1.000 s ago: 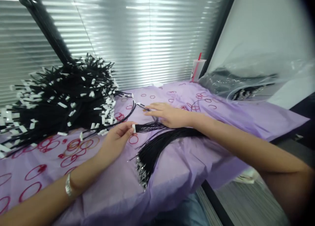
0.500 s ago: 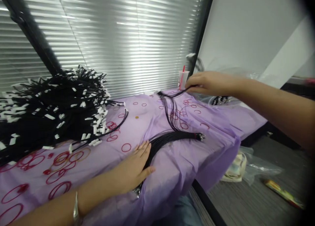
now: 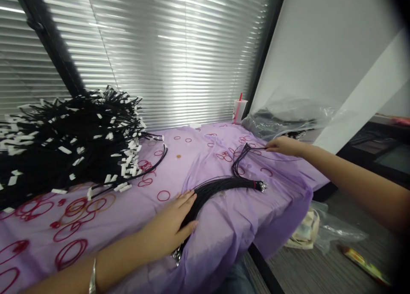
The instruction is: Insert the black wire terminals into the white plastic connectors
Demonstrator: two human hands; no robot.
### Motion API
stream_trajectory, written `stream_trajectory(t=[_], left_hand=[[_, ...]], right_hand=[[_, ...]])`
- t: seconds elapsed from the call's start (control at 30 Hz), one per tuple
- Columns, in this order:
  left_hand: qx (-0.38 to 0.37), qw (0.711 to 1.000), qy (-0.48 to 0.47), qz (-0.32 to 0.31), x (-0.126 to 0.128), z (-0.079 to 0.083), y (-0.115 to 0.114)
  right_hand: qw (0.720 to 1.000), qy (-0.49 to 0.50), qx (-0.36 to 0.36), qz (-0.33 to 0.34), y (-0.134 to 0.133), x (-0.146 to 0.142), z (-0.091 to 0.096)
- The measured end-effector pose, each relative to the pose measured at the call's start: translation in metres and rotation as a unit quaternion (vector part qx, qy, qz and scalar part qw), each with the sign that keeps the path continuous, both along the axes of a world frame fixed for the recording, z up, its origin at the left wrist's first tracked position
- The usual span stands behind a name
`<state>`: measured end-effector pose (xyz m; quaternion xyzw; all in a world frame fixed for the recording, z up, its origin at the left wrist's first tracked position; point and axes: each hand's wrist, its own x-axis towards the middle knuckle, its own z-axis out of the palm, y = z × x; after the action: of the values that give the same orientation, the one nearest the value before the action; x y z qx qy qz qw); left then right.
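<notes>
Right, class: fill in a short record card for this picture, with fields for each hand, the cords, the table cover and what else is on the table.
left hand: flat, palm down, pressing on the bundle of black cords
right hand: pinching a few thin cords pulled out from the bundle
bundle: lies across the table edge, metal clasps at both ends
table cover: purple cloth with red rings
pile: black cords with white tags, far left
cup: red straw, by the blinds
plastic bag: clear, far right
</notes>
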<state>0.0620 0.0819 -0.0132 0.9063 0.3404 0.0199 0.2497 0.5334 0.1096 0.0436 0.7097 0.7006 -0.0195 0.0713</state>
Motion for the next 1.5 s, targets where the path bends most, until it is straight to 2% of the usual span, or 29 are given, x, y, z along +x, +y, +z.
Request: stream_trajectory(t=[0.13,0.27,0.4,0.53,0.87,0.97,1.07,1.13,1.2,1.23,1.3,1.33,1.4,1.5], left_hand=[[-0.003,0.997,-0.072,0.033,-0.003,-0.001,0.002],[-0.002,0.994,-0.106,0.033,-0.005,-0.002,0.002],[0.017,0.994,-0.102,0.020,-0.006,-0.004,0.001],[0.025,0.996,-0.090,-0.002,-0.008,-0.006,0.001],[0.036,0.995,-0.089,-0.011,-0.008,-0.010,0.001],[0.027,0.996,-0.087,-0.014,-0.008,-0.010,0.002],[0.018,0.996,-0.086,-0.013,-0.009,-0.011,0.001],[0.018,0.995,-0.100,-0.012,-0.009,-0.010,0.000],[0.031,0.992,-0.118,-0.019,-0.008,-0.004,0.002],[0.045,0.991,-0.121,-0.024,-0.008,0.001,0.005],[0.091,0.990,-0.107,-0.014,-0.011,0.012,0.017],[0.114,0.989,-0.094,0.008,-0.015,0.017,0.025],[0.160,0.981,-0.075,0.084,-0.027,0.027,0.045],[0.204,0.962,-0.041,0.179,-0.053,0.036,0.075]], right_hand=[[0.999,-0.007,0.016,0.046,0.016,-0.031,0.006],[0.994,0.004,0.035,0.102,0.047,-0.082,0.001],[0.982,0.008,-0.073,0.173,0.077,-0.120,-0.015],[0.977,-0.002,-0.124,0.172,0.080,-0.115,-0.016],[0.983,0.050,-0.109,0.139,0.060,-0.079,-0.015],[0.989,0.072,-0.051,0.122,0.059,-0.066,0.005],[0.987,0.098,0.085,0.098,0.056,-0.063,0.043],[0.971,0.128,0.181,0.087,0.050,-0.078,0.065],[0.954,0.169,0.222,0.107,0.040,-0.109,0.074],[0.945,0.195,0.227,0.132,0.033,-0.130,0.073],[0.935,0.248,0.165,0.191,0.019,-0.174,0.058],[0.934,0.249,0.127,0.223,0.012,-0.195,0.046],[0.926,0.206,-0.008,0.315,0.003,-0.231,0.020],[0.907,0.178,-0.079,0.373,0.004,-0.265,-0.011]])
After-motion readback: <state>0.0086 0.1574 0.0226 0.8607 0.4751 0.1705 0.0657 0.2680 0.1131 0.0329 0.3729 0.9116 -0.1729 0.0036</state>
